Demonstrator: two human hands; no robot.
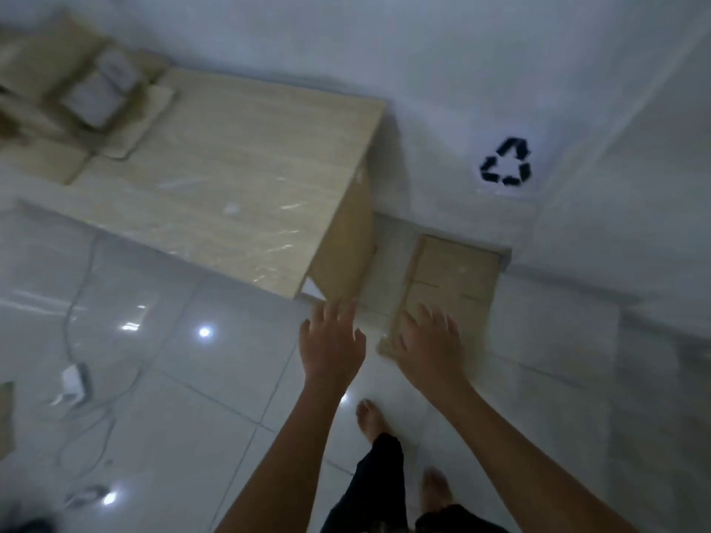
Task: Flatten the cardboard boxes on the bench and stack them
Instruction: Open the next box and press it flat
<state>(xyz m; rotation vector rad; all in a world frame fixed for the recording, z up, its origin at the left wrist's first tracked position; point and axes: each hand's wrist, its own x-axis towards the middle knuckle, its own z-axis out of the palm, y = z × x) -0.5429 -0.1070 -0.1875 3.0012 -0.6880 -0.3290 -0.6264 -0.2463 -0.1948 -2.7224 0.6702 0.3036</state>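
A flattened cardboard box (450, 278) lies on the floor against the wall, right of the wooden bench (238, 186). My right hand (427, 346) is over its near edge with fingers spread; whether it touches is unclear. Beside it, my left hand (332, 346) hangs with fingers spread over the floor tiles, holding nothing. Several cardboard boxes (77, 94), blurred, sit on the far left end of the bench, some with flaps open.
A recycling sign (506, 163) is on the white wall above the flat box. A white power adapter (73, 380) with a cable (77, 302) lies on the tiled floor at left. My bare feet (369, 417) stand below the hands.
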